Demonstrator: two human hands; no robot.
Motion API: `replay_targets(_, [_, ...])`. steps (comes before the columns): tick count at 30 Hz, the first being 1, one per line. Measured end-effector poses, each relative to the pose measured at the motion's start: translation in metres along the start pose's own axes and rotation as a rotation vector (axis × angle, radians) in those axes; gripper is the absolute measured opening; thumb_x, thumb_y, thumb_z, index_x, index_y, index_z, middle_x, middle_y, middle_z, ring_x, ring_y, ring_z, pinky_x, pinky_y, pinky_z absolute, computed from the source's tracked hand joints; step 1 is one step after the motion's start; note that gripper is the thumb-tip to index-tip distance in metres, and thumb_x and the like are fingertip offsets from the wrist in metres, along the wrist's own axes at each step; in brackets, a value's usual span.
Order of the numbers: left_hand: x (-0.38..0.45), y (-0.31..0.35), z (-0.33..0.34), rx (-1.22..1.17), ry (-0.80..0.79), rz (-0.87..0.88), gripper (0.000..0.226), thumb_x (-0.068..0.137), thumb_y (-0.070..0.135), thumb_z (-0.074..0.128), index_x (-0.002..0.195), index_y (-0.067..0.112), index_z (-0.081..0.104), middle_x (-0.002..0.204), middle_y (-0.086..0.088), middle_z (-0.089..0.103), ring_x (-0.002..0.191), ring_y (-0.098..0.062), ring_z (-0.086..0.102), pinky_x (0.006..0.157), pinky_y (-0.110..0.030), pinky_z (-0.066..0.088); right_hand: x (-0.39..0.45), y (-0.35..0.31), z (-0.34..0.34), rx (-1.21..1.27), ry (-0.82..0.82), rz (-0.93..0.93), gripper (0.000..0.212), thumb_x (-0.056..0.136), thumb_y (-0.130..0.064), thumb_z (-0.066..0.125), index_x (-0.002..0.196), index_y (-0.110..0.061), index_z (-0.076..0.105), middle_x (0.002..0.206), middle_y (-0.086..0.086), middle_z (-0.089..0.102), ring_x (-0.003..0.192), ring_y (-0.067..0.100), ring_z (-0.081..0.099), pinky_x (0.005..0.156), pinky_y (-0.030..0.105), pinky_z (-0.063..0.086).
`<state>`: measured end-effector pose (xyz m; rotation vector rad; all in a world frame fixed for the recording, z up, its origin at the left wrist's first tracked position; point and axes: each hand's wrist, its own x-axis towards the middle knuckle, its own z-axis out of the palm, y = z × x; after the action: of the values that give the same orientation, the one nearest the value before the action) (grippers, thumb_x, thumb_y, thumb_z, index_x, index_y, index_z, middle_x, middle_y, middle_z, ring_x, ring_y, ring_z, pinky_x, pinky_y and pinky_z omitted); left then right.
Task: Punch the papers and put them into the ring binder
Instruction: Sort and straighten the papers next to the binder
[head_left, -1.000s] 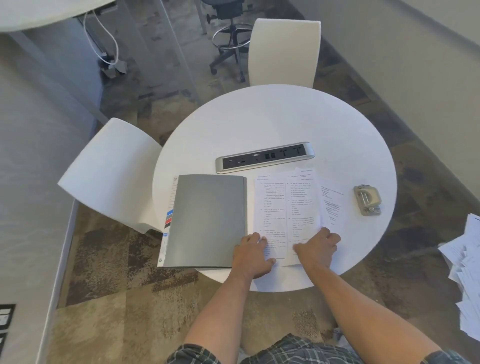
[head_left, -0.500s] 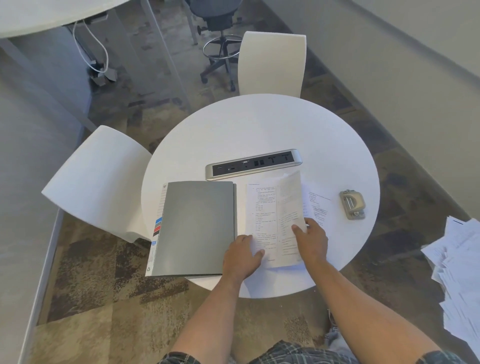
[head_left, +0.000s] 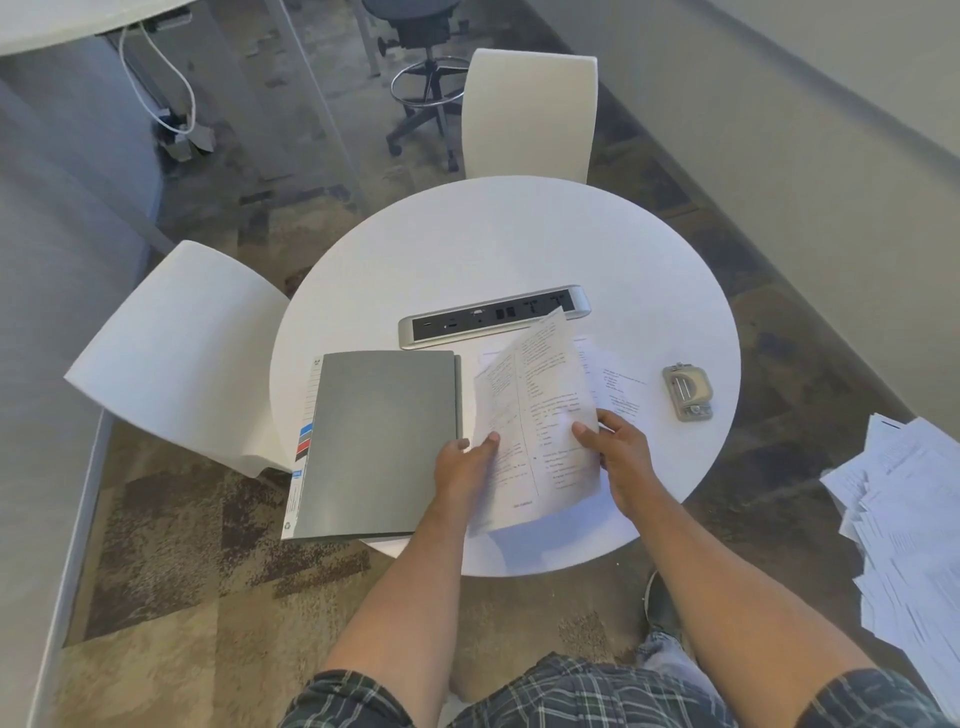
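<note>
While both hands are lifting it off a round white table (head_left: 519, 244), a printed sheet of paper (head_left: 540, 415) is tilting up at its far end, its top corner overlapping the silver power strip (head_left: 493, 317) set into the tabletop. The left hand (head_left: 462, 467) is pinching the sheet's near left edge, thumb on top, and the right hand (head_left: 618, 452) is gripping its right edge, thumb on the printed face and fingers curled beneath. More printed papers (head_left: 618, 389) are lying flat on the table under and just right of the raised sheet. A closed grey ring binder (head_left: 379, 441), coloured tabs showing along its left edge, is lying just left of the sheet, its near edge overhanging the table rim. A beige hole punch (head_left: 687, 391) is sitting near the table's right edge, apart from the papers. Two white chairs (head_left: 176, 353) are standing at the table, and a loose heap of sheets (head_left: 909, 530) is spreading at far right
</note>
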<state>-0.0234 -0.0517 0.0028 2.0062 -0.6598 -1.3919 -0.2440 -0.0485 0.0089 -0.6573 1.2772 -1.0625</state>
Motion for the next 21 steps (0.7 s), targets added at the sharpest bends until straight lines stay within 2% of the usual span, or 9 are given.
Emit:
replay_targets(3, [-0.001, -0.005, -0.005, -0.026, 0.048, 0.044, 0.04, 0.088, 0.02, 0.078, 0.119, -0.001, 0.063, 0.12, -0.015, 0.07, 0.09, -0.022, 0.067, 0.069, -0.024, 0.051, 0.002, 0.008, -0.004, -0.119, 0.083, 0.021, 0.018, 0.09, -0.021, 0.076, 0.104, -0.008, 0.076, 0.1, 0.007, 0.079, 0.09, 0.025, 0.076, 0.077, 0.037, 0.061])
replay_targets(5, [-0.002, -0.008, -0.01, -0.023, 0.069, 0.068, 0.027, 0.088, 0.014, 0.077, 0.11, 0.001, 0.066, 0.11, -0.013, 0.072, 0.078, -0.016, 0.064, 0.059, -0.022, 0.047, 0.01, 0.019, -0.007, -0.268, 0.203, 0.054, 0.022, 0.096, -0.032, 0.069, 0.099, -0.012, 0.076, 0.098, 0.005, 0.077, 0.089, 0.025, 0.073, 0.077, 0.037, 0.059])
replay_targets(8, [-0.004, -0.015, -0.014, -0.009, 0.085, 0.083, 0.023, 0.089, 0.012, 0.075, 0.11, 0.004, 0.07, 0.107, -0.011, 0.073, 0.083, -0.02, 0.066, 0.07, -0.026, 0.049, 0.016, 0.032, -0.01, -0.369, 0.352, 0.155, 0.023, 0.101, -0.03, 0.055, 0.113, -0.017, 0.07, 0.108, 0.004, 0.074, 0.085, 0.023, 0.072, 0.08, 0.039, 0.058])
replay_targets(10, [-0.003, -0.02, -0.015, 0.014, 0.093, 0.093, 0.021, 0.09, 0.013, 0.074, 0.109, 0.006, 0.071, 0.105, -0.009, 0.073, 0.082, -0.019, 0.066, 0.069, -0.024, 0.049, 0.017, 0.035, -0.011, -0.577, 0.403, 0.204, 0.029, 0.095, -0.027, 0.055, 0.123, -0.02, 0.061, 0.126, 0.004, 0.065, 0.1, 0.028, 0.07, 0.09, 0.04, 0.055])
replay_targets(11, [-0.003, -0.022, -0.016, 0.023, 0.096, 0.096, 0.019, 0.09, 0.013, 0.073, 0.108, 0.007, 0.071, 0.104, -0.007, 0.072, 0.081, -0.017, 0.065, 0.065, -0.023, 0.048, 0.014, 0.035, -0.011, -0.737, 0.397, 0.233, 0.036, 0.093, -0.025, 0.057, 0.129, -0.019, 0.055, 0.132, 0.006, 0.057, 0.109, 0.03, 0.066, 0.09, 0.039, 0.052])
replay_targets(13, [-0.002, -0.026, -0.017, 0.043, 0.099, 0.086, 0.016, 0.092, 0.015, 0.072, 0.106, 0.008, 0.07, 0.101, -0.005, 0.071, 0.082, -0.018, 0.065, 0.063, -0.023, 0.047, 0.011, 0.035, -0.009, -0.991, 0.405, 0.27, 0.046, 0.091, -0.025, 0.062, 0.133, -0.014, 0.045, 0.133, 0.01, 0.044, 0.111, 0.034, 0.061, 0.083, 0.041, 0.051])
replay_targets(15, [-0.001, -0.029, -0.018, 0.063, 0.092, 0.072, 0.015, 0.093, 0.016, 0.07, 0.105, 0.008, 0.071, 0.101, -0.004, 0.072, 0.088, -0.022, 0.067, 0.07, -0.028, 0.051, 0.008, 0.036, -0.006, -1.123, 0.431, 0.28, 0.054, 0.088, -0.031, 0.069, 0.13, -0.011, 0.041, 0.129, 0.012, 0.043, 0.104, 0.033, 0.062, 0.071, 0.04, 0.05])
replay_targets(18, [0.001, -0.034, -0.018, 0.09, 0.083, 0.064, 0.013, 0.093, 0.018, 0.07, 0.103, 0.011, 0.072, 0.102, -0.005, 0.074, 0.091, -0.024, 0.07, 0.077, -0.035, 0.057, 0.007, 0.042, -0.003, -1.237, 0.428, 0.262, 0.062, 0.087, -0.036, 0.072, 0.131, -0.01, 0.038, 0.129, 0.013, 0.044, 0.098, 0.03, 0.064, 0.061, 0.035, 0.044])
replay_targets(21, [-0.001, -0.035, -0.018, 0.117, 0.076, 0.066, 0.014, 0.094, 0.02, 0.069, 0.104, 0.011, 0.072, 0.102, -0.003, 0.074, 0.09, -0.022, 0.07, 0.069, -0.029, 0.052, 0.009, 0.045, 0.0, -1.277, 0.447, 0.246, 0.059, 0.089, -0.031, 0.07, 0.132, -0.009, 0.037, 0.129, 0.014, 0.046, 0.095, 0.029, 0.065, 0.06, 0.034, 0.044])
